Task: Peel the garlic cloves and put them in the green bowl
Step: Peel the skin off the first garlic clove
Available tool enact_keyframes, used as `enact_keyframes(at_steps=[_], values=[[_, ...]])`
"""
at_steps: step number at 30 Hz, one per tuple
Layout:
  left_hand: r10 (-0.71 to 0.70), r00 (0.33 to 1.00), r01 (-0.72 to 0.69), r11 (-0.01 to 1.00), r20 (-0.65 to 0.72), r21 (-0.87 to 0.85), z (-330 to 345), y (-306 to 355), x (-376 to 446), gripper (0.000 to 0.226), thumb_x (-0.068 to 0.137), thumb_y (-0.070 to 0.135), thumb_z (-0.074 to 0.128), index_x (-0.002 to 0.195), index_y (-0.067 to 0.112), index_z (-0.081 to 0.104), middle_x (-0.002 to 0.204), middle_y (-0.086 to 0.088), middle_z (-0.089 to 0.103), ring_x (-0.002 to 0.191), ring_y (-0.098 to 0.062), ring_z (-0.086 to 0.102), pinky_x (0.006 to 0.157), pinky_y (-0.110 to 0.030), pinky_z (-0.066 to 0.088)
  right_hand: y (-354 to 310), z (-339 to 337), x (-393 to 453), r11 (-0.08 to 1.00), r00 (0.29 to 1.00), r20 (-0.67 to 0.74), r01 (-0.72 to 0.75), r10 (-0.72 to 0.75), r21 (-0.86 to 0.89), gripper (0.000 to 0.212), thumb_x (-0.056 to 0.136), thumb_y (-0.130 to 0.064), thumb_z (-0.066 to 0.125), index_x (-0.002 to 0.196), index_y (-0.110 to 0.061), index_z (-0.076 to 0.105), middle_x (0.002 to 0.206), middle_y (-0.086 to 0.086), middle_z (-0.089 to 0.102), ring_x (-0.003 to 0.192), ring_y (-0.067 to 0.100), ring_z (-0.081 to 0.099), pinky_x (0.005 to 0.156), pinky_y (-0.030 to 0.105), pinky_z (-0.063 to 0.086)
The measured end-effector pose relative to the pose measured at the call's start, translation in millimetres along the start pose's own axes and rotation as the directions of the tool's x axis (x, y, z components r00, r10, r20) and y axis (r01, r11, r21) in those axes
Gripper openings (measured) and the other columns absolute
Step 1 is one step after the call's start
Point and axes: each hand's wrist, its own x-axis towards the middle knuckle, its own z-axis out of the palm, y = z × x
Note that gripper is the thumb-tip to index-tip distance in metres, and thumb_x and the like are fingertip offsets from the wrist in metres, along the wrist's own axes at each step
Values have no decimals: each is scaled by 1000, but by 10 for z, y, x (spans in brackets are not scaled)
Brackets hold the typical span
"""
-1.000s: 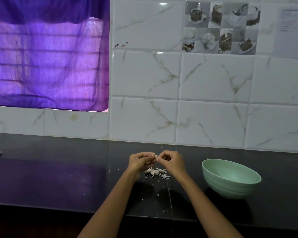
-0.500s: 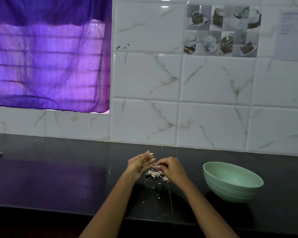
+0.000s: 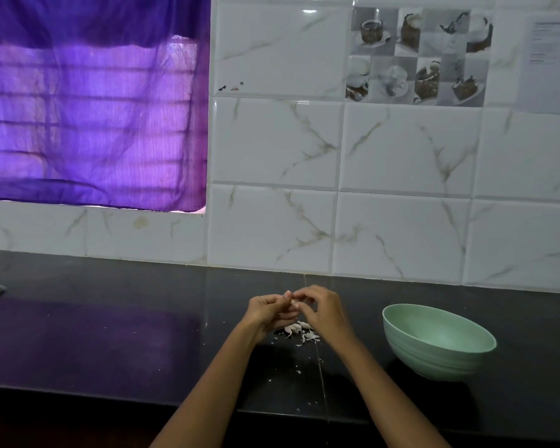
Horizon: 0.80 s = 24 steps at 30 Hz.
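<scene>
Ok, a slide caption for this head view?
Both hands, left hand and right hand, work a garlic clove above peel scraps, beside the green bowl.

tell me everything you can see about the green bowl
The green bowl is pale mint, round and deep, with faint ridges around its outer wall; it looks like matte plastic. It stands upright on the dark counter, right of both hands, and nothing touches it. The part of its inside that shows is bare.

A home kitchen: black stone counter, marble-look wall tiles, purple window curtain.
</scene>
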Motion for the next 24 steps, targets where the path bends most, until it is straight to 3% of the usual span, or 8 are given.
enact_keyframes(at_steps=[4, 8, 11, 15, 18, 20, 22, 24], values=[[-42, 997, 47, 996, 65, -75, -8, 17, 5, 27, 95, 17, 49, 90, -2, 68, 74, -13, 72, 66, -19, 71, 62, -27, 59, 14, -18, 12, 996, 994, -91, -46, 53, 72, 8, 76, -13, 72, 77, -20, 71, 75, -9, 67, 68, 5, 58, 61, 22, 47], [-51, 993, 58, 997, 108, -58, -2, 31, -16, 20, 92, 0, 49, 106, -3, 64, 82, -16, 71, 71, -22, 71, 63, -27, 59, 14, -31, 3, 995, 992, -102, -71, 77, 68, 9, 74, -17, 76, 71, -20, 67, 68, -10, 65, 65, 6, 59, 59, 27, 51], [-38, 994, 41, 999, 99, -30, -2, 36, -12, 21, 89, -5, 52, 106, -3, 64, 91, -17, 70, 79, -23, 70, 66, -27, 59, 6, -53, 1, 995, 990, -106, -86, 92, 59, 12, 73, -18, 76, 68, -20, 66, 66, -11, 64, 63, 4, 58, 59, 25, 50], [1, 998, 3, 999, 67, -49, -16, 9, 13, 16, 89, -5, 52, 97, -4, 66, 82, -15, 72, 75, -20, 71, 70, -29, 59, -22, -56, -21, 995, 989, -112, -92, 96, 36, 13, 77, -18, 73, 69, -21, 63, 64, -8, 62, 61, 7, 56, 57, 26, 46], [22, 999, -18, 997, 49, -77, -21, -5, 29, 15, 89, -5, 51, 89, -2, 66, 74, -13, 72, 69, -19, 71, 69, -29, 59, 28, -32, -5, 990, 977, -161, -141, 142, 19, 10, 82, -8, 63, 83, -18, 67, 78, -1, 67, 77, 18, 59, 68, 33, 48], [28, 999, -25, 997, 45, -70, -12, -11, 31, 14, 89, -4, 52, 86, -2, 66, 73, -11, 71, 68, -19, 71, 68, -28, 59, 47, -28, 5, 987, 973, -164, -162, 161, 11, 34, 86, 0, 51, 115, -15, 64, 99, 3, 67, 92, 20, 60, 81, 34, 49], [26, 999, -24, 999, 41, -46, -7, -18, 32, 13, 89, -2, 53, 86, -2, 66, 75, -12, 70, 68, -19, 71, 66, -27, 59, 18, -45, 2, 990, 979, -153, -129, 137, 63, 42, 88, -2, 51, 127, -15, 55, 100, 2, 66, 89, 17, 61, 81, 31, 50], [22, 999, -21, 999, 41, -25, -8, -23, 35, 12, 90, 0, 54, 87, -2, 65, 77, -13, 70, 68, -18, 71, 62, -25, 59, -11, -49, 2, 992, 991, -106, -68, 79, 107, 38, 85, -5, 59, 121, -17, 60, 88, -4, 66, 79, 12, 62, 75, 26, 51]])
